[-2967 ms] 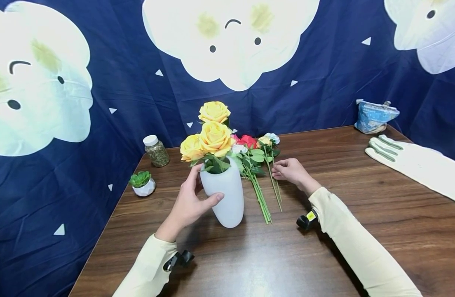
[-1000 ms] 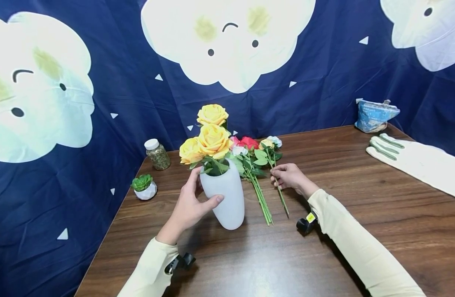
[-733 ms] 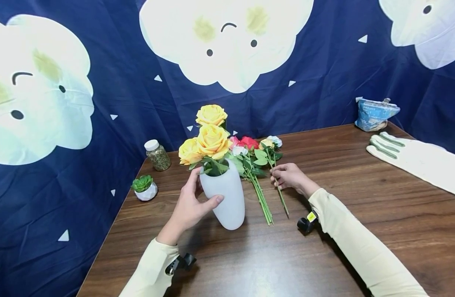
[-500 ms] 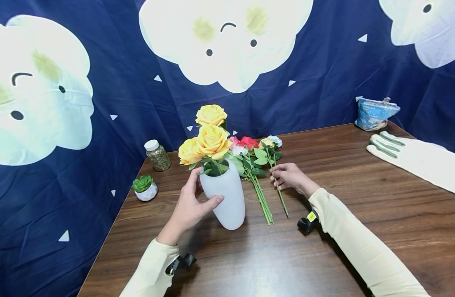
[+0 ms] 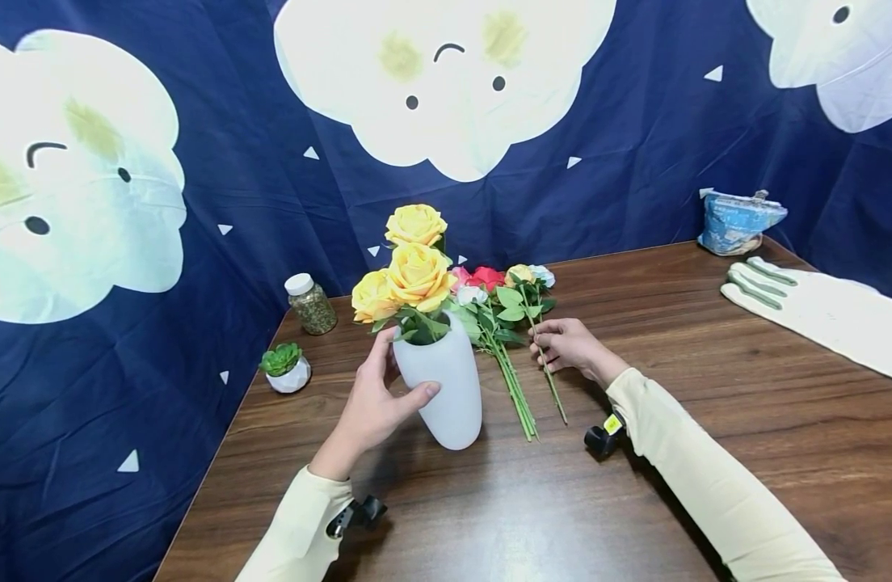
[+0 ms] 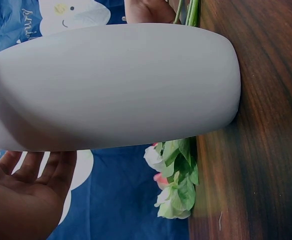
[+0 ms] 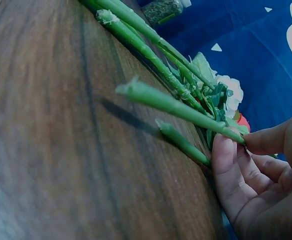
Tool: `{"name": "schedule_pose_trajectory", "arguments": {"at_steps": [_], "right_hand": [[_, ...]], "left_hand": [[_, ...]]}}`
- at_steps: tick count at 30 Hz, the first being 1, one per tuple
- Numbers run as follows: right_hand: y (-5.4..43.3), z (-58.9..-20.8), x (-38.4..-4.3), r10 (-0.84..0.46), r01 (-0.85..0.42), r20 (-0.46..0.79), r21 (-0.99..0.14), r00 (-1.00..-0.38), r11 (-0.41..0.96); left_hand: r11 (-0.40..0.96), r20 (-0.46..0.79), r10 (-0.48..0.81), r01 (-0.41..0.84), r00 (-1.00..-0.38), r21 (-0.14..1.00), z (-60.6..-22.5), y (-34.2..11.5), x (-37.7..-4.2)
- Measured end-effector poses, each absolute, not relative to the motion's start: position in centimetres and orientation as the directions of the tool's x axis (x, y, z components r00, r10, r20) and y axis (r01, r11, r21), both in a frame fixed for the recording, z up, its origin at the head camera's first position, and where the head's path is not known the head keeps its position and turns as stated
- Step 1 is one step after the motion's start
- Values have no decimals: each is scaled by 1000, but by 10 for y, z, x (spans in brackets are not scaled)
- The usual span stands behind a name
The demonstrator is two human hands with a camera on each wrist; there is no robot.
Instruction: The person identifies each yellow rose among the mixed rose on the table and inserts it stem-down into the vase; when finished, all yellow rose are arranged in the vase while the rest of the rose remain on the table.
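Observation:
My left hand grips the white vase from its left side, thumb across the front. Large yellow roses stand in the vase, their stems hidden inside. To the right of the vase, my right hand pinches the green stem of an artificial flower between thumb and fingertips. Its lower end is raised off the wood in the right wrist view, with another cut stem below it. The held stem runs up towards a small yellow bloom. Several loose stems lie between vase and right hand.
Red flowers and other blooms lie behind the vase on the wooden table. A jar of dried green bits and a potted succulent stand left. At right are a white glove and a blue bag.
Three seconds ago my right hand was beside two thin stems; now it pinches one, whose lower end has shifted right. The yellow bloom has lifted slightly. My left hand keeps its hold on the vase.

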State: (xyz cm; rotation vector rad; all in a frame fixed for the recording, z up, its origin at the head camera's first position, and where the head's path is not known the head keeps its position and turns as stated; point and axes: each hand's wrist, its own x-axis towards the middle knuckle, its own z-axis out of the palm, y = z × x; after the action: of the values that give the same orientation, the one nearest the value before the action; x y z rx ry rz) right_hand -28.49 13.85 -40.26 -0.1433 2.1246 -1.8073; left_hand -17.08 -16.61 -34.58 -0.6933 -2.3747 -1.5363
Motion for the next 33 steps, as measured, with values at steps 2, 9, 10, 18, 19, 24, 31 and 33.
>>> {"name": "schedule_pose_trajectory", "arguments": {"at_steps": [2, 9, 10, 18, 19, 24, 31, 33], "right_hand": [[138, -403, -285, -297, 142, -191, -974, -936, 178], [137, -403, -286, -299, 127, -172, -978, -939, 165], [137, -403, -287, -299, 124, -169, -979, -939, 164], [138, -403, -286, -308, 122, -165, -981, -937, 153], [138, -403, -286, -309, 122, -165, -981, -937, 152], [138, -403, -287, -300, 122, -152, -986, -942, 114], [138, -403, -289, -298, 127, -121, -992, -947, 0], [138, -403, -289, -301, 129, -118, -992, -946, -16]], "left_hand": [[339, 436, 265, 507, -860, 793, -346, -166, -171], [339, 436, 265, 506, -860, 793, -346, -167, -171], [338, 435, 265, 505, -861, 794, -346, -167, -171], [337, 427, 267, 499, -864, 799, -345, -167, -171], [337, 426, 268, 498, -864, 799, -345, -167, -171], [339, 426, 268, 498, -864, 798, -345, -167, -170], [340, 426, 269, 499, -864, 797, -345, -167, -170], [337, 426, 270, 499, -864, 799, -345, -167, -171]]}}
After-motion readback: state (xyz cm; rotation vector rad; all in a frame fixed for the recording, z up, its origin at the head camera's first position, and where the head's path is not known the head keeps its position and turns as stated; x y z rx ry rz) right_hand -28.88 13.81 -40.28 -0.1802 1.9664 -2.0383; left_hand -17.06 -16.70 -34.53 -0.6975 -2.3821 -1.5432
